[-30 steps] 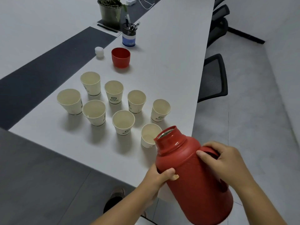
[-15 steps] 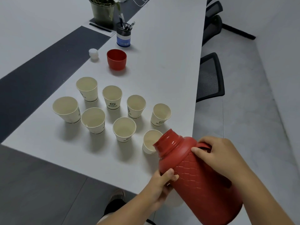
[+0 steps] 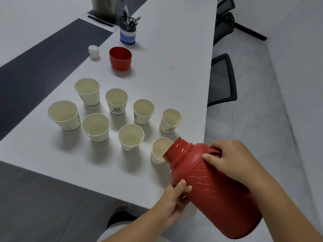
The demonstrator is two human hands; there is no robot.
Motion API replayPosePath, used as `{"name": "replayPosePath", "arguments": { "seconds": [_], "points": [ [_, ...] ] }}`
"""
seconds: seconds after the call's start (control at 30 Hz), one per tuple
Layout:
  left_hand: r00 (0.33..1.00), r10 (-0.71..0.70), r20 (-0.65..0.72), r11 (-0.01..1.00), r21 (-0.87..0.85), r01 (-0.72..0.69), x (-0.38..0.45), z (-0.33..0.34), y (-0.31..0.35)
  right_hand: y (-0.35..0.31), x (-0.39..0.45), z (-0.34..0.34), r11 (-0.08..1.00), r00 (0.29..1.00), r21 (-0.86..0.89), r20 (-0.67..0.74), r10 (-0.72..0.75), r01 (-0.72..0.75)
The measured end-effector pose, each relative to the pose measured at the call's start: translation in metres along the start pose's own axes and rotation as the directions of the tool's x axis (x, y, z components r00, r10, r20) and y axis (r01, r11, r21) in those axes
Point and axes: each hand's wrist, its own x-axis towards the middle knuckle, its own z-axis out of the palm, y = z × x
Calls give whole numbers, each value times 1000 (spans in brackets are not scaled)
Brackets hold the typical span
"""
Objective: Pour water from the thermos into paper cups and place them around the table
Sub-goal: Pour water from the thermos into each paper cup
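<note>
A long white table (image 3: 174, 70) with a dark strip running along its middle is seen in a grey-floored room, with black mesh chairs (image 3: 222, 79) drawn up at its far edge. Near the table's front corner eight paper cups (image 3: 116, 101) are stood upright in two rough rows, apart from one another, presumably so that each can be filled in turn before being carried off round the table. The red thermos (image 3: 215, 189) is held over that corner, tilted mouth-down towards the nearest cup (image 3: 160, 151), its open neck brought just over the cup's rim; no water can be made out, so the pour is judged to be only about to start.

The handle near the neck is gripped by the right hand (image 3: 230, 158), which appears to carry the weight and set the tilt. The quilted body lower down is clasped by the left hand (image 3: 173, 201), thumb on top, apparently to steady a heavy flask.

The thermos is of glossy red plastic with a diamond pattern and a stepped collar. Its red cap (image 3: 120, 58) is left upside down farther along the table, a small white stopper (image 3: 94, 51) beside it, and a pen holder (image 3: 128, 33) beyond.
</note>
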Motion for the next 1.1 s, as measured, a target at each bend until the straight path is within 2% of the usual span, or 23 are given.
{"name": "replayPosePath", "arguments": {
  "seconds": [0.6,0.77,0.9,1.1],
  "points": [
    [999,16,-35,1000,-24,-17,1,2,-1,-1,3,-2,1000,1000,21,-1,3,-3],
    [992,57,-113,998,-19,-60,-2,8,1,2,1,0,999,1000,49,-9,3,-2],
    [974,106,-201,994,17,-105,-6,8,-1,5,-1,0,997,1000,78,11,8,-9],
    [975,155,-158,978,162,-129,-8,5,6,9,-2,1,996,1000,94,23,-7,5]
  ]
}}
